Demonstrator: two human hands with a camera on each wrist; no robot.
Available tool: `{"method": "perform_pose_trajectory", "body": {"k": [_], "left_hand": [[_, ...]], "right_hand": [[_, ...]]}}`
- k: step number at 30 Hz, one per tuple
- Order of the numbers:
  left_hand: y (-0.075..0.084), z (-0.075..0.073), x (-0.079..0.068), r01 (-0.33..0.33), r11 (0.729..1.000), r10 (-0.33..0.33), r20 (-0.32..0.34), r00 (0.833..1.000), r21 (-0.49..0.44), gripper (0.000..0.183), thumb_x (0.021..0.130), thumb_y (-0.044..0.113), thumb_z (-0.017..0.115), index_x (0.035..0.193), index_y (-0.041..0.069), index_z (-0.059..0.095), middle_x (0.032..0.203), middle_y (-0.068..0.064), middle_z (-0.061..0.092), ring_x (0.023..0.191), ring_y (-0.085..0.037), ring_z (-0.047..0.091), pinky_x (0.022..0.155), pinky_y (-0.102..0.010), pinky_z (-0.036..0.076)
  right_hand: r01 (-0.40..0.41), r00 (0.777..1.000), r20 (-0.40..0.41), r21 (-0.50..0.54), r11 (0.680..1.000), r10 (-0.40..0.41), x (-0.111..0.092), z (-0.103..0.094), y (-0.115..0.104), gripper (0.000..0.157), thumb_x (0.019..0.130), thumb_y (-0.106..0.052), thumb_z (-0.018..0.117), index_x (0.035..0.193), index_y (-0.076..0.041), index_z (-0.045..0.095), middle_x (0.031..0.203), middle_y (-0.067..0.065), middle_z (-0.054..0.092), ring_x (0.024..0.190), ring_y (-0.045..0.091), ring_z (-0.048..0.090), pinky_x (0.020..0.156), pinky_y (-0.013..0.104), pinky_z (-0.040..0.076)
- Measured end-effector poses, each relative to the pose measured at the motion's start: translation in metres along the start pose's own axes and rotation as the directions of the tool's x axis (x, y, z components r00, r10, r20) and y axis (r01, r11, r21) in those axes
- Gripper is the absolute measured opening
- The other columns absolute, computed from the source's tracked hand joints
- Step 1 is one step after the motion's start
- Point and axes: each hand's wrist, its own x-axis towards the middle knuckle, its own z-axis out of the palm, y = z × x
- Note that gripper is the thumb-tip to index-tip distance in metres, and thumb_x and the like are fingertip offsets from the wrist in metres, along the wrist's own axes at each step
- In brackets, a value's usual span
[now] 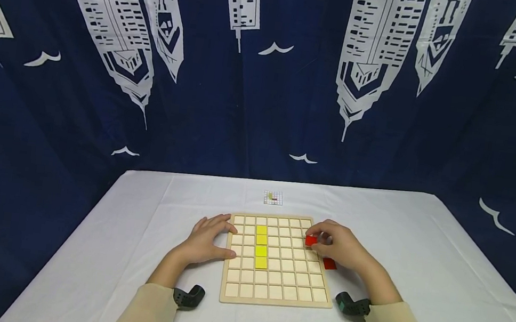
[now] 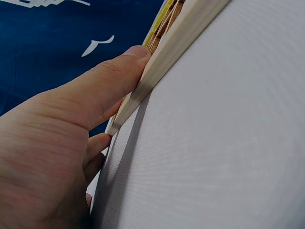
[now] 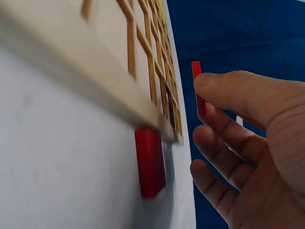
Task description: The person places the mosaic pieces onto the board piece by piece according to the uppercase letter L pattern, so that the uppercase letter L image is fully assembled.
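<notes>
A wooden grid board (image 1: 274, 304) lies on the table with several yellow square tiles (image 1: 260, 262) in one column of its cells. My left hand (image 1: 203, 243) rests at the board's left edge, thumb and fingertips on the frame; in the left wrist view the thumb (image 2: 119, 71) lies against the wooden rim. Between thumb and forefinger my right hand (image 1: 341, 245) pinches a red square tile (image 1: 310, 241) above the right side of the board. The right wrist view shows this red tile edge-on, held up off the grid.
More red (image 1: 329, 264) sits on the table against the board's right edge, below the right hand. Behind the board lies a small printed grid card (image 1: 273, 198). A dark blue curtain (image 1: 246, 100) with white building prints hangs behind the white-covered table (image 1: 82, 252).
</notes>
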Motion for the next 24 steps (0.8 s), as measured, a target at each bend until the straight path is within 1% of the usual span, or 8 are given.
{"method": "perform_pose_trajectory", "body": {"k": [4, 8, 15, 19, 24], "left_hand": [[0.0, 0.0, 0.0, -0.002, 1.0, 0.002, 0.002, 1.0, 0.0, 0.051, 0.074, 0.041, 0.086, 0.118, 0.03, 0.062, 0.162, -0.003, 0.035, 0.155, -0.028, 0.022, 0.127, -0.055, -0.001], [0.0, 0.0, 0.0, -0.001, 1.0, 0.001, 0.001, 1.0, 0.0, 0.051, 0.074, 0.041, 0.086, 0.117, 0.03, 0.062, 0.162, -0.003, 0.035, 0.155, -0.028, 0.022, 0.127, -0.055, -0.002], [0.001, -0.001, 0.0, 0.002, 1.0, -0.002, 0.006, 1.0, -0.002, 0.051, 0.074, 0.041, 0.086, 0.118, 0.03, 0.062, 0.163, -0.003, 0.035, 0.155, -0.029, 0.022, 0.127, -0.055, -0.002], [0.001, -0.001, 0.0, -0.003, 1.0, 0.003, 0.007, 1.0, 0.004, 0.051, 0.074, 0.041, 0.085, 0.118, 0.03, 0.062, 0.163, -0.003, 0.035, 0.155, -0.028, 0.022, 0.127, -0.055, -0.001], [0.001, -0.001, 0.0, -0.008, 1.0, 0.008, 0.002, 1.0, 0.009, 0.051, 0.074, 0.042, 0.085, 0.117, 0.03, 0.062, 0.162, -0.003, 0.035, 0.155, -0.029, 0.022, 0.127, -0.056, -0.001]], "right_hand": [[0.064, 0.998, 0.001, 0.0, 0.998, -0.064, 0.0, 0.004, -0.007, 0.028, 0.083, -0.007, 0.077, 0.11, -0.013, 0.071, 0.094, 0.001, 0.062, 0.086, 0.017, 0.054, 0.071, 0.022, 0.045], [0.111, 0.994, 0.012, 0.031, 0.993, -0.112, 0.0, 0.009, -0.011, 0.027, 0.083, -0.004, 0.077, 0.108, -0.013, 0.07, 0.092, 0.001, 0.063, 0.083, 0.016, 0.054, 0.069, 0.021, 0.046], [0.133, 0.988, 0.066, 0.06, 0.989, -0.137, 0.001, 0.02, -0.018, 0.027, 0.083, -0.011, 0.08, 0.108, -0.015, 0.071, 0.093, 0.0, 0.063, 0.082, 0.015, 0.055, 0.069, 0.018, 0.047], [0.15, 0.985, 0.08, 0.067, 0.986, -0.155, 0.002, 0.024, -0.021, 0.024, 0.084, -0.009, 0.079, 0.106, -0.015, 0.072, 0.092, -0.001, 0.063, 0.082, 0.016, 0.056, 0.07, 0.02, 0.049], [0.174, 0.978, 0.105, 0.068, 0.982, -0.18, 0.003, 0.03, -0.024, 0.022, 0.084, -0.01, 0.079, 0.104, -0.016, 0.072, 0.092, -0.001, 0.063, 0.082, 0.015, 0.055, 0.069, 0.019, 0.048]]}}
